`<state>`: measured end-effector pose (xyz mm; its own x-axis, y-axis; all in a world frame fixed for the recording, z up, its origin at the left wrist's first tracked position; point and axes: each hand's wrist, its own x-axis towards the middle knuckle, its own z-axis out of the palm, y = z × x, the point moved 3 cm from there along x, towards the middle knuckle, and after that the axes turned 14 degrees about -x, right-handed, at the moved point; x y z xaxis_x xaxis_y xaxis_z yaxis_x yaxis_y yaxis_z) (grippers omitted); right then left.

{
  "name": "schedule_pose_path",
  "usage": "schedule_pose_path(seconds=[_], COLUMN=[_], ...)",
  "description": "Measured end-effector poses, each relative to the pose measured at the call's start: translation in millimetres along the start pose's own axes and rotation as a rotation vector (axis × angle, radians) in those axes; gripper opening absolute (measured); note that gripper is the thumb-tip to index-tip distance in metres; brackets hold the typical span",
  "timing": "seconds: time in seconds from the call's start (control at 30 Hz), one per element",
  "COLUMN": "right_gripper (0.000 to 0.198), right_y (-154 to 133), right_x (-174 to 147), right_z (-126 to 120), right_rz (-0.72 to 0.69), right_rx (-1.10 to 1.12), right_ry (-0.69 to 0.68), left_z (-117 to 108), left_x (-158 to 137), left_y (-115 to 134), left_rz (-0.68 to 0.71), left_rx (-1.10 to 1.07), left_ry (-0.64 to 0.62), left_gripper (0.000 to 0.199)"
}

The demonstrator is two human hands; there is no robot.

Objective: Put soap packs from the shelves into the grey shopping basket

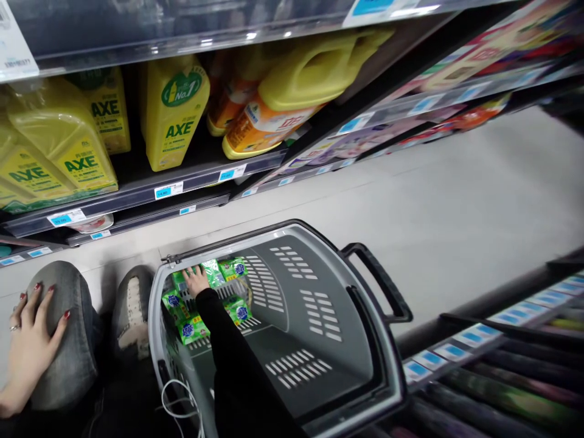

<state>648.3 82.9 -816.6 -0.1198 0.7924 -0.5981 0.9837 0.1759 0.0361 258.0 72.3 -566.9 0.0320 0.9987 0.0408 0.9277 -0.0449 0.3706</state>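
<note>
My right hand (196,281) reaches deep into a grey shopping basket (314,365), its black sleeve crossing the near side. Its fingers are on a green pack (212,271) by the basket's wall, though the palm side is hidden. More green packs with blue round logos lie around it, such as a front pack (196,329) and another pack (235,266) to the right. Away from the basket, my left hand (34,331) rests with fingers spread on my jeans knee (68,365), holding nothing.
Yellow AXE bottles (173,121) and an orange-labelled jug (274,109) stand on the low shelf ahead. A black handle (378,280) sticks out from the basket's right side. Another shelf with price tags (451,351) borders the lower right. A white cord (182,389) hangs near the basket.
</note>
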Motion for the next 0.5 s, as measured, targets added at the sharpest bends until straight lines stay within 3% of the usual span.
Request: schedule_pose_path(seconds=[0.23, 0.4, 0.5], right_gripper=[0.046, 0.069, 0.068], right_y=[-12.9, -64.5, -93.7], right_x=[0.0, -30.5, -50.3], right_z=[-7.9, 4.5, 19.0], right_rz=[0.048, 0.311, 0.372], right_rx=[0.073, 0.127, 0.163], right_ry=[-0.009, -0.098, -0.174], left_z=[-1.2, -0.9, -0.8], left_x=[-0.4, -0.1, 0.1], left_y=[1.9, 8.2, 11.7], left_rz=[-0.014, 0.003, -0.010], left_rx=[0.011, -0.003, 0.002], left_ry=[0.003, 0.013, 0.019], left_gripper=[0.061, 0.062, 0.063])
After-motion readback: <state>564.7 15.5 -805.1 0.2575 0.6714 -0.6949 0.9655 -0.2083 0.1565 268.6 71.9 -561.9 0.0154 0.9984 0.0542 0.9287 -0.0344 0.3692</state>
